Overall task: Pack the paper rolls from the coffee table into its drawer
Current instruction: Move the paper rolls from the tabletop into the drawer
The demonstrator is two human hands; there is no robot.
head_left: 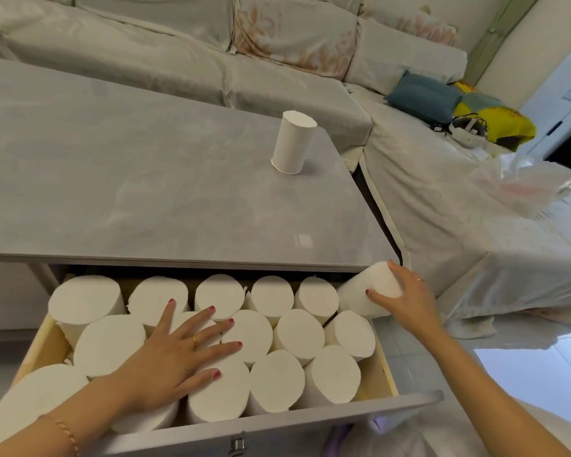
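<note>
Tilting a paper roll [368, 290] into the drawer's [412, 402] back-right corner, my right hand [406, 296] is gripping its end; my left hand [178, 351] is pressing flat, fingers spread, holding nothing.

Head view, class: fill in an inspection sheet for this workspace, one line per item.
Surface: grey coffee table, one upright paper roll left on it.
Job's things: open drawer packed with standing rolls.
Clutter: nothing seen on the table.
Grippers: left hand flat on the packed rolls; right hand gripping a tilted roll at the drawer's far right corner.
Cables: dark cords by a headset on the sofa.
Surroundings: covered sofa, cushions.
</note>
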